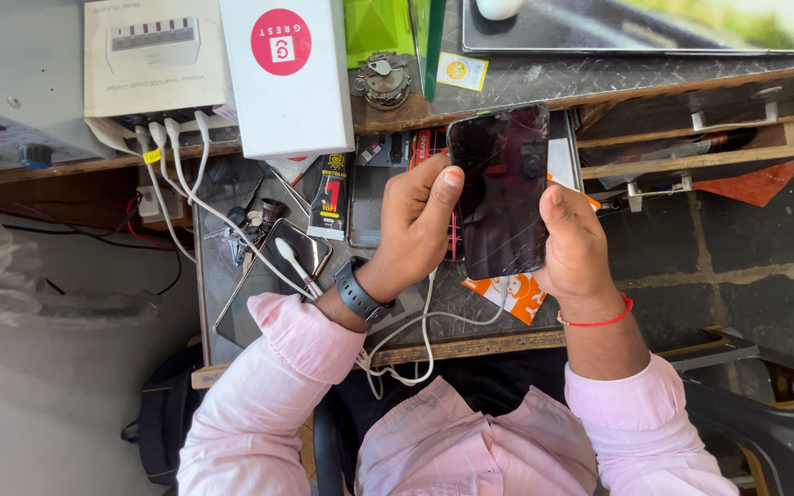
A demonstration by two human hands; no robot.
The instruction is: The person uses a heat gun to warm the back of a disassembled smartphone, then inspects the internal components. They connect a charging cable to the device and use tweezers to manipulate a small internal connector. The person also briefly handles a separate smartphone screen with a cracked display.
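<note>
A black smartphone (502,188) with a dark, cracked screen is held upright over the workbench between both hands. My left hand (413,225) grips its left edge, thumb resting near the top corner; a dark watch sits on that wrist. My right hand (573,243) grips the right edge with the thumb on the glass; a red thread band circles that wrist. A white cable (426,321) hangs from the phone's lower end toward my lap.
The small workbench (470,347) carries another phone (298,250) with a white cable plugged in, a glue tube (330,196), keys and an orange card (516,296). A white box (285,73) and a multi-port charger (153,60) stand on the shelf behind. Stone floor lies to the right.
</note>
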